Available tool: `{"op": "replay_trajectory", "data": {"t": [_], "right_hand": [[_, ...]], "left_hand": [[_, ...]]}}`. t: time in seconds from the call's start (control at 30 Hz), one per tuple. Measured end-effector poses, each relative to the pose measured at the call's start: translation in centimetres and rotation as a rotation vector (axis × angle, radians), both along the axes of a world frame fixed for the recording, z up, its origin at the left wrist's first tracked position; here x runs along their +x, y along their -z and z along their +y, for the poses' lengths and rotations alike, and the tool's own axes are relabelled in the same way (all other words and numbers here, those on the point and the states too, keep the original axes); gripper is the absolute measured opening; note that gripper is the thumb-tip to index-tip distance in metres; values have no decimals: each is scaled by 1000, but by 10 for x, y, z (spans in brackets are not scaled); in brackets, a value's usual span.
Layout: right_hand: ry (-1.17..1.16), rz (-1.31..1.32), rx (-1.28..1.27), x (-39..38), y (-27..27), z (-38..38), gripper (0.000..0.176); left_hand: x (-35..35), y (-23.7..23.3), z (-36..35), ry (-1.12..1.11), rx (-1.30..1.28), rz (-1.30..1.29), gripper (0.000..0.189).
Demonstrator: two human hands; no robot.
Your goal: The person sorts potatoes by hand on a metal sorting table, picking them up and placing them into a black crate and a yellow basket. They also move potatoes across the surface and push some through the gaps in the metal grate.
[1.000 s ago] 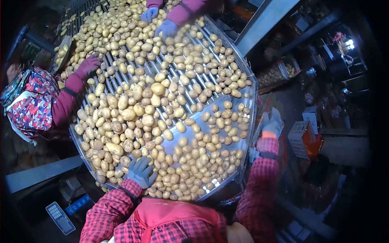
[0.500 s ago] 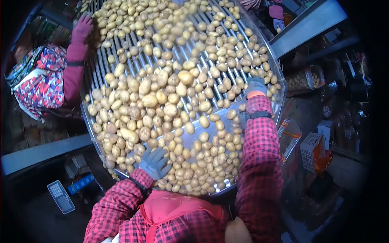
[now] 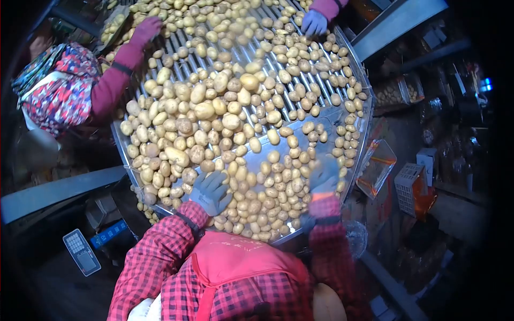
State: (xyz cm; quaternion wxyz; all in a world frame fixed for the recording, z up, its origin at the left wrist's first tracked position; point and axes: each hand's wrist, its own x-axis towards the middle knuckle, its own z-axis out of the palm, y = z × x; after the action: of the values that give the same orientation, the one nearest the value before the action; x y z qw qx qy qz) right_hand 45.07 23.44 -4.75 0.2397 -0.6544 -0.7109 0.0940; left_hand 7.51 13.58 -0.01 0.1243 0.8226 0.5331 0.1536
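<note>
My left hand (image 3: 210,192), in a grey-blue glove, lies with its fingers spread over the potatoes (image 3: 249,206) at the near edge of the metal sorting table. My right hand (image 3: 324,175) wears a similar glove with an orange cuff. It is over the right side of the near potato pile, smeared by motion, and I cannot tell whether anything is in its fingers. Potatoes of mixed sizes, larger ones (image 3: 203,111) toward the left, cover much of the metal rollers (image 3: 292,101). A smooth metal plate (image 3: 326,123) shows between the rollers and the near pile.
At left, a person's gloved hand (image 3: 150,28) reaches over the far potatoes. Another person's purple-gloved hand (image 3: 314,23) is at the far right edge. A white crate (image 3: 409,190) and an orange-rimmed container (image 3: 379,167) stand right; a keypad device (image 3: 81,252) sits lower left.
My right hand has drawn back toward me from the far right, and small potatoes there have shifted. The left person's hand moved inward. A purple-gloved hand has come over the far right edge.
</note>
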Motion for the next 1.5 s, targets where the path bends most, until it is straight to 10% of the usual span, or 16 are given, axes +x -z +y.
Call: {"op": "replay_trajectory", "data": {"t": [0.23, 0.53, 0.6, 0.63, 0.67, 0.7, 0.83, 1.0, 1.33, 1.5], "right_hand": [[-283, -382, -352, -63, -15, -15, 16], [151, 241, 97, 20, 40, 55, 32], [-8, 380, -184, -48, -1, 18, 30], [-264, 119, 214, -72, 21, -3, 28], [-201, 367, -89, -107, 16, -38, 25], [-383, -46, -209, -139, 13, -56, 22], [-680, -203, -529, -176, -43, -102, 26], [-87, 570, -290, -101, -15, -90, 33], [-331, -256, -214, -147, 26, -62, 15], [49, 282, -589, -110, -44, -49, 38]], "left_hand": [[-1, -4, -5, 21, 27, -28, 25], [-25, -25, -51, -64, -13, -104, 35], [-34, -23, -73, -117, -57, -144, 36], [-36, -26, -83, -141, -23, -139, 35], [-39, -26, -90, -133, 68, -119, 34], [-44, -22, -96, -145, 92, -113, 32], [-64, -21, -102, -250, 98, -60, 28], [-90, -4, -109, -303, 155, 17, 27], [-91, -4, -102, -310, 47, 177, 30], [-101, 13, -102, -404, -92, 181, 37]]}}
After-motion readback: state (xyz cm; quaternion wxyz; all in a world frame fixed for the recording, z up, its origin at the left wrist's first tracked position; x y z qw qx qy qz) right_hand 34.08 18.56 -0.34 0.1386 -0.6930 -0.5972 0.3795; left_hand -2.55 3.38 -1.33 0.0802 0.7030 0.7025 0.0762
